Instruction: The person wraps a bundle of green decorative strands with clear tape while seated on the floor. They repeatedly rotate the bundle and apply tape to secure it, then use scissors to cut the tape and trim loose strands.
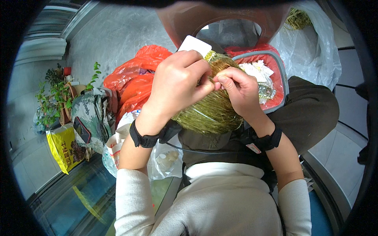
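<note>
A rounded bundle of dry, yellow-green grass-like strands [206, 115] lies across my lap. Over its upper part, my left hand [184, 78] and my right hand [239, 88] meet with thumbs and forefingers pinched together. Whatever is between the fingertips is too small to make out; it may be a few strands. A blank white card [195, 45] shows just beyond my left hand, beside a gold glittery strip [210, 55] at the bundle's top. Black straps circle both wrists.
Right of the bundle stands a grey-rimmed bin [285, 76] lined with red plastic, holding scraps. Beyond it are a brown plastic stool [177, 20] and a clear bag [322, 59]. Red bags [133, 73], a camouflage cloth [94, 112] with a phone [82, 129], and potted plants [56, 100] lie left.
</note>
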A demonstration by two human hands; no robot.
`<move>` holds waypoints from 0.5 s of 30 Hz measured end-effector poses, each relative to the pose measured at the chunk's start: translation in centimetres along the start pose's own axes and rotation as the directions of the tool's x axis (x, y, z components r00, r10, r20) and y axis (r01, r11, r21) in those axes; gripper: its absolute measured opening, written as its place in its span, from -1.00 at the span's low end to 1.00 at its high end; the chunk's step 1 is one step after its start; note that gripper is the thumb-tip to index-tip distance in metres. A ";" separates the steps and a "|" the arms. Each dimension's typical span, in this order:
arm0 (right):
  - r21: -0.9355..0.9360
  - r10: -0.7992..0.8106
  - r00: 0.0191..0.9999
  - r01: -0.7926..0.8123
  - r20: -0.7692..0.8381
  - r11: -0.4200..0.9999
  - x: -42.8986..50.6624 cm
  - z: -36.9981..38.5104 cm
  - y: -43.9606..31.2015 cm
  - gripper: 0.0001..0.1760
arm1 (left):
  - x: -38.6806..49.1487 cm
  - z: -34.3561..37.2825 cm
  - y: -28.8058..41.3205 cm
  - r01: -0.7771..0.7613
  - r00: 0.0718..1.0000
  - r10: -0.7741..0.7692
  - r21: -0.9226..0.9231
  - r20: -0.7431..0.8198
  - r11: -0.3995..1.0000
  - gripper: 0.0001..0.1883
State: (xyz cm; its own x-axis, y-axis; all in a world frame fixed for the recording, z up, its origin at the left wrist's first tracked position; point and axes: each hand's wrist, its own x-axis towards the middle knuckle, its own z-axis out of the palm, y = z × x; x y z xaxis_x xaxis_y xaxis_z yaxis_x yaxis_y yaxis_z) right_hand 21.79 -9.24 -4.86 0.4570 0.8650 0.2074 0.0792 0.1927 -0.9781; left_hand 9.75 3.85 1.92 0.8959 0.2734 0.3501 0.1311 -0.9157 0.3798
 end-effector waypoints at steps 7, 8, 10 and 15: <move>0.024 0.007 1.000 -0.007 -0.005 1.000 0.0 -0.1 0.1 -0.89 | -0.2 -0.1 0.1 0.031 1.000 -0.031 -0.037 -0.002 0.999 -0.85; 0.033 0.014 1.000 -0.014 -0.001 0.999 0.0 -0.1 0.2 -0.89 | -0.2 -0.2 0.2 0.039 0.999 -0.039 -0.042 0.005 0.998 -0.84; 0.055 0.032 0.999 -0.032 0.008 0.998 -0.1 -0.2 0.2 -0.88 | -0.4 -0.4 0.3 0.061 0.998 -0.060 -0.052 0.022 0.997 -0.82; 0.057 0.071 0.997 -0.073 0.038 0.996 0.0 -0.9 -0.9 -0.89 | -1.1 -0.8 0.4 0.035 0.999 -0.034 -0.068 0.012 0.997 -0.62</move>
State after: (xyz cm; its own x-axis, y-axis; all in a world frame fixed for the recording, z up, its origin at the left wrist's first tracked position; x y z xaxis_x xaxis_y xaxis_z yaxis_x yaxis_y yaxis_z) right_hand 22.52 -9.80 -4.00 0.4276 0.8934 0.1380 -0.0052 0.1551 -0.9879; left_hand 8.45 3.43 2.37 0.8959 0.3013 0.3266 0.1333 -0.8834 0.4493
